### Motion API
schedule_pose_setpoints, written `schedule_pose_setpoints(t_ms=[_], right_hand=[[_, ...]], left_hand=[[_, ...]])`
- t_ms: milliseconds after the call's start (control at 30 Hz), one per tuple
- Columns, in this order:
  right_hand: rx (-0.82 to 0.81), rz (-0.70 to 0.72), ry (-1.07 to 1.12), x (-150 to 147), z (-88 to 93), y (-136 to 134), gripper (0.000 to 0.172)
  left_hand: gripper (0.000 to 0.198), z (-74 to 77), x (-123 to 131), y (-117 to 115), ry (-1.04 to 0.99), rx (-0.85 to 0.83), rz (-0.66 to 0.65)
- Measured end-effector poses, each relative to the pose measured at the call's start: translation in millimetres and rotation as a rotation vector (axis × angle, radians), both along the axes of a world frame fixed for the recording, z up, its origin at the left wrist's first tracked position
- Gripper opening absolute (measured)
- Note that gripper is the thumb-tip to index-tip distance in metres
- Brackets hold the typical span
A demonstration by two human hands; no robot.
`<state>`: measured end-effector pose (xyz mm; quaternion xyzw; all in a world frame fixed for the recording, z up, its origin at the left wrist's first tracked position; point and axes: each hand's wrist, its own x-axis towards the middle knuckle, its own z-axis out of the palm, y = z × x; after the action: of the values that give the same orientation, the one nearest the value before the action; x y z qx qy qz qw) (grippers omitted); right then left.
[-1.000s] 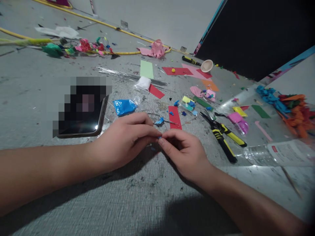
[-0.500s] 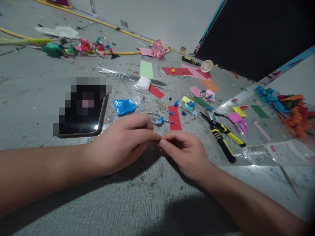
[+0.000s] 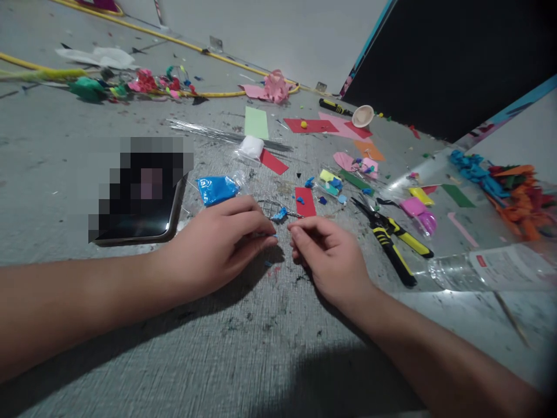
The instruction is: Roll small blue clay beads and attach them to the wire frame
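Thumb and fingers of my left hand [image 3: 224, 241] are pinched together, with a tiny bit of blue clay [image 3: 275, 235] showing at the tips. A small gap to the right, my right hand [image 3: 333, 255] also pinches, fingers curled; anything between its tips is too small to make out. Just beyond the hands lies a twisted wire piece with blue clay [image 3: 281, 215] on it, reaching to a red paper strip [image 3: 305, 200]. Past my left hand is a shiny blue clay packet [image 3: 216, 190]. Blue crumbs are scattered near the red strip.
A phone [image 3: 172, 217], partly blurred out, lies at left. Yellow-black pliers [image 3: 391, 241] and a clear bottle [image 3: 496, 267] are at right. Farther back are thin wires [image 3: 209, 132], a white packet [image 3: 251, 148], a small cup [image 3: 362, 116] and a yellow cord [image 3: 174, 40].
My fingertips, touching before, have come apart. The right hand shifted slightly up, and the blue bit now shows at the left fingertips. The view has shifted slightly.
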<state>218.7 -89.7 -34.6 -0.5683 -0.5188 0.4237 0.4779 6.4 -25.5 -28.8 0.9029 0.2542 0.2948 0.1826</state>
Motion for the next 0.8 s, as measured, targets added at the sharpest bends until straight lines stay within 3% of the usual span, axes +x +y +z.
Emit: schedule_pose_setpoints(t_ms=[133, 333, 533, 633, 700, 733, 800], right_hand=[[-0.003, 0.008, -0.003, -0.5, 0.5, -0.9, 0.009], [-0.046, 0.039, -0.011, 0.9, 0.2, -2.0, 0.02], [0.012, 0.023, -0.054, 1.5, -1.0, -3.3, 0.012], [0.262, 0.069, -0.282, 3.3, 8.6, -8.7, 0.021], [0.548, 0.191, -0.432, 4.1, 17.0, -13.6, 0.006], [0.639, 0.234, -0.485, 4.2, 20.7, -16.1, 0.009], [0.738, 0.258, -0.552, 3.9, 25.7, -19.9, 0.016]], left_hand=[[0.02, -2.7, 1.1, 1.6, 0.06, 0.022, 0.019], [0.027, -7.9, 1.5, 4.4, 0.191, 0.061, 0.028], [0.027, -3.8, -0.1, 3.3, 0.078, 0.066, 0.044], [0.022, 0.8, -0.4, -2.1, -0.026, 0.019, -0.047], [0.018, 4.3, -0.2, -7.4, -0.092, -0.031, -0.142], [0.016, 6.0, 0.1, -10.0, -0.114, -0.064, -0.184], [0.015, 8.6, 0.6, -13.9, -0.15, -0.133, -0.213]])
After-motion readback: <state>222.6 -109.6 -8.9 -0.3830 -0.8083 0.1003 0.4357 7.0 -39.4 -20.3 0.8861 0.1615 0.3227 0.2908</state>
